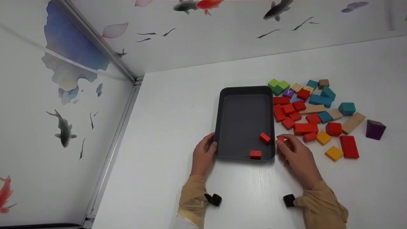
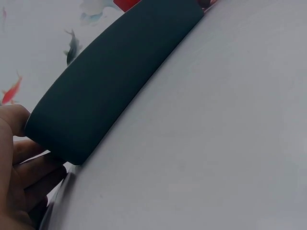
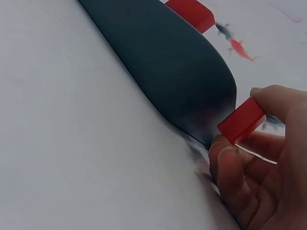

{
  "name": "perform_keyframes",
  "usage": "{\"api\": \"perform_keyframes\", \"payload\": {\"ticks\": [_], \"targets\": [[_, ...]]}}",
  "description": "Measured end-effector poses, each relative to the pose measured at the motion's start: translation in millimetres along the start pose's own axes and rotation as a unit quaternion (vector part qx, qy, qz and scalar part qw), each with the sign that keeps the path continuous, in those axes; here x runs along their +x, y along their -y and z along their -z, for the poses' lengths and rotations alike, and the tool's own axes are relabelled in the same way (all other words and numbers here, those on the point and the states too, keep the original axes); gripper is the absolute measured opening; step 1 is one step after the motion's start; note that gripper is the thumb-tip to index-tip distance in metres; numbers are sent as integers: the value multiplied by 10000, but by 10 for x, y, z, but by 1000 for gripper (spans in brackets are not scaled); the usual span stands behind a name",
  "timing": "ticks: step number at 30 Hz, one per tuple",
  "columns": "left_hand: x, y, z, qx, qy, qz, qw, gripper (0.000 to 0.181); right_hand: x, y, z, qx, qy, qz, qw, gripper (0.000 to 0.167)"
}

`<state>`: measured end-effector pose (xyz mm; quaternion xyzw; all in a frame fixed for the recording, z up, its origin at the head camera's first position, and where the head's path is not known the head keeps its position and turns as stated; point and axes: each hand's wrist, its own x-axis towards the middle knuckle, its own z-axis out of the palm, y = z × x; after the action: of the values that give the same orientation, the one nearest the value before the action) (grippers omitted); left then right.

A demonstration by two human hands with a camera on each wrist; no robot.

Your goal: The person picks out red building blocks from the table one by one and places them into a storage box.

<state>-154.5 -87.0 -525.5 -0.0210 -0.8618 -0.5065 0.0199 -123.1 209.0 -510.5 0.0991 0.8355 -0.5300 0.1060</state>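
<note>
A dark grey tray (image 1: 246,122) lies on the white table, holding a red block (image 1: 264,138) near its right wall and another red block (image 1: 255,155) by its near edge. The left hand (image 1: 203,156) grips the tray's near left corner, thumb on the rim; in the left wrist view its fingers (image 2: 36,179) curl at the tray's outer wall (image 2: 110,76). Just outside the tray's right wall, the right hand (image 1: 297,157) pinches a small red block (image 1: 280,139). The right wrist view shows that red block (image 3: 242,120) between thumb and fingers of the hand (image 3: 268,158), beside the tray corner (image 3: 192,81).
Right of the tray lies a spread of blocks: several red ones (image 1: 305,128), green ones (image 1: 282,85), teal ones (image 1: 320,100), plain wood ones (image 1: 353,123) and yellow ones (image 1: 334,153). A purple block (image 1: 375,129) stands at the far right. Panels with fish prints border the table behind and left.
</note>
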Motion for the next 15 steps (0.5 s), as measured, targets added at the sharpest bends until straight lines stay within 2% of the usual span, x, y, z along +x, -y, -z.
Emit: {"api": "perform_keyframes", "payload": {"ticks": [2,5,8,9,12,15], "targets": [[-2,-6,-1,-21,-8,-26,10000,35,0,0,4,31,-15,15,10000,58],[-43,-162,39,-116,30,38,9999,35,4,-1,5,66,-39,27,10000,57],[-39,-178,41,-156,55,123,9998,35,15,-3,0,80,-71,-12,9999,58],[-36,-177,40,-155,63,164,9997,36,18,-3,-2,93,-76,-38,9999,58],[2,-25,-2,-145,32,100,9998,36,27,-3,-9,115,-99,-115,9998,61],[-4,-8,-5,-143,11,7,9999,35,31,1,-12,131,-100,-189,9997,65]]}}
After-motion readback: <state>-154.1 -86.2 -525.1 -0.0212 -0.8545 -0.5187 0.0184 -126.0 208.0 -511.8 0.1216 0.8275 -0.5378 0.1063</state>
